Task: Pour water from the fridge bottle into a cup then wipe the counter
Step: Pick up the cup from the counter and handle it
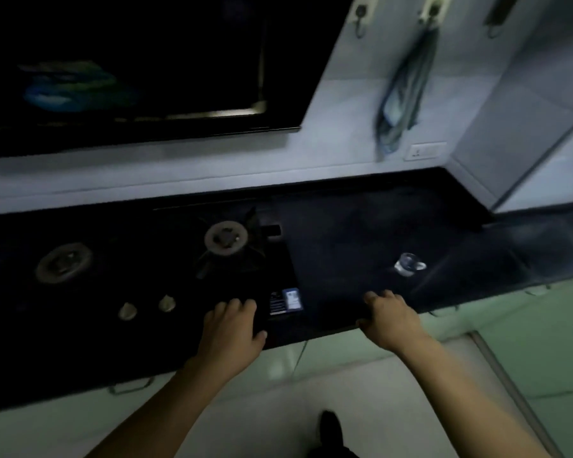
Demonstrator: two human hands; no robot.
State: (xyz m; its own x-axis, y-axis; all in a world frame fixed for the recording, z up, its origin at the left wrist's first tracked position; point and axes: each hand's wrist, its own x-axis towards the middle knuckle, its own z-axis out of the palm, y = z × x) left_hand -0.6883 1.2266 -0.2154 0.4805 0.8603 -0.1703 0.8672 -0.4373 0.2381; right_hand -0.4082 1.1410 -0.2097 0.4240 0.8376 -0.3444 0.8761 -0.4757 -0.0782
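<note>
Your left hand (234, 328) lies flat, palm down and empty, on the front corner of the gas hob (146, 259), beside its label (286, 301). Your right hand (389, 317) rests with fingers curled over the front edge of the black counter (361, 226), holding nothing else. The clear glass cup (409, 264) stands on the counter beyond your right hand, apart from it. A grey cloth (406, 94) hangs from a wall hook (431, 13) above the counter.

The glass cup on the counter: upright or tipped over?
Upright. The glass cup stands on its base on the counter, rim facing up; contents cannot be told.
</note>
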